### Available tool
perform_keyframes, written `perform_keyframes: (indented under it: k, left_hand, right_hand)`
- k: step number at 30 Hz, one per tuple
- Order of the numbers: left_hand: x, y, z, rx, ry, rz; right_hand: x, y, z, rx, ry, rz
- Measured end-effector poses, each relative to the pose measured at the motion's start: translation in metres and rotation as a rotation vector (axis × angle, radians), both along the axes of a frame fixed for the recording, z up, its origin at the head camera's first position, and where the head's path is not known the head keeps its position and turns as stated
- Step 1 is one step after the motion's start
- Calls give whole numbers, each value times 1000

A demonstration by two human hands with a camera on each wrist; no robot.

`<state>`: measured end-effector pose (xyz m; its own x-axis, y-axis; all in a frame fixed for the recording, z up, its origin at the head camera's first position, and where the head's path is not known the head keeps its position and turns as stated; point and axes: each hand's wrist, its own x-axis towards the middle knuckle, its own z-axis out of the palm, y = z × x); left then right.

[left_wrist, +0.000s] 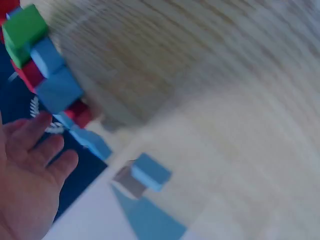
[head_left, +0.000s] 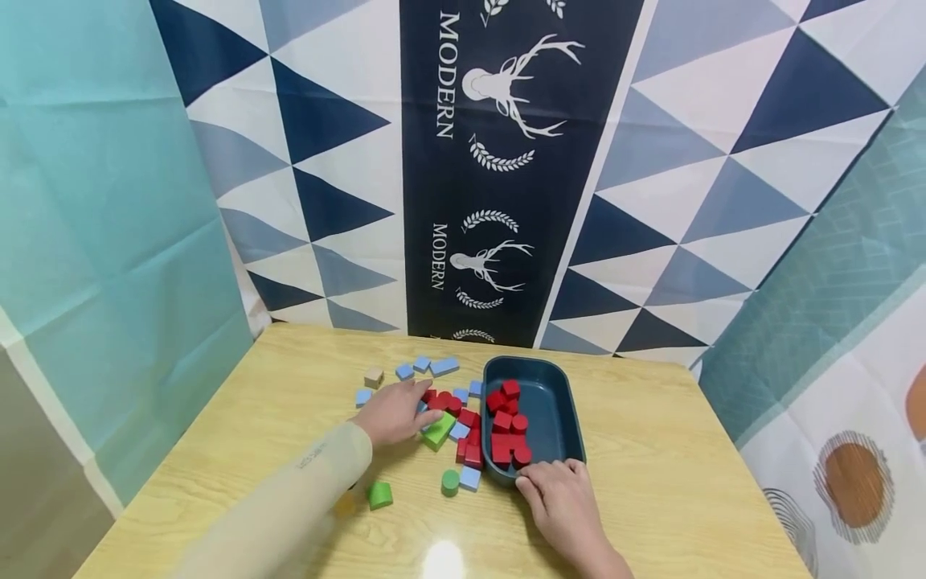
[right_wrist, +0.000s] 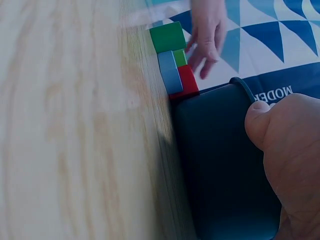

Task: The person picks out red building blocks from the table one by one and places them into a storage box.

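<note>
My left hand (head_left: 394,412) reaches over the loose blocks, thumb and fingers spread apart. Its fingertips are close to red blocks (head_left: 452,406) and a light green block (head_left: 437,433); whether they touch is unclear. In the left wrist view that hand (left_wrist: 30,180) has nothing in its grasp. My right hand (head_left: 564,507) grips the near rim of a dark blue rectangular tub (head_left: 550,410), its thumb (right_wrist: 257,122) showing at the edge in the right wrist view. Several red blocks (head_left: 510,446) lie along the tub's left side, and more red blocks (head_left: 472,455) sit just outside it.
Blue blocks (head_left: 444,367) lie scattered behind and around the pile, with a plain wooden block (head_left: 374,376) at the left. Nearer stand a green cylinder (head_left: 450,482), a green block (head_left: 379,494) and a yellow piece (head_left: 346,505). A patterned curtain (head_left: 347,161) hangs behind the table.
</note>
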<state>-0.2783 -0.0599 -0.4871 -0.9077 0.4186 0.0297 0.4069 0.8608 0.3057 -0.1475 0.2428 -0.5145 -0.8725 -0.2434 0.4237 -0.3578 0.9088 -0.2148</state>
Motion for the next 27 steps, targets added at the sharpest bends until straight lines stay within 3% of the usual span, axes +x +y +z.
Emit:
perform_keyframes:
  k: [4, 9, 11, 14, 18, 20, 23, 27]
  left_hand:
    - [-3, -8, -7, 40, -95, 22]
    - [-5, -15, -7, 89, -97, 56]
    - [-5, -20, -9, 108, -62, 59]
    - [-1, -29, -15, 100, 51, 48]
    - [13, -44, -21, -3, 246, 27]
    - [21, -51, -23, -59, 303, 34]
    - [32, -61, -26, -49, 300, 62]
    - [37, -73, -30, 33, 246, 82]
  right_hand:
    - [1, -1, -2, 4, -18, 3]
    - [-1, 0, -1, -1, -4, 1]
    - [-1, 1, -1, -1, 3, 2]
    - [0, 1, -1, 1, 9, 7]
    - [1, 0, -3, -1, 5, 6]
    - [2, 0, -3, -4, -1, 4]
    - [1, 1, -4, -9, 8, 9]
    - [1, 3, -4, -12, 46, 26]
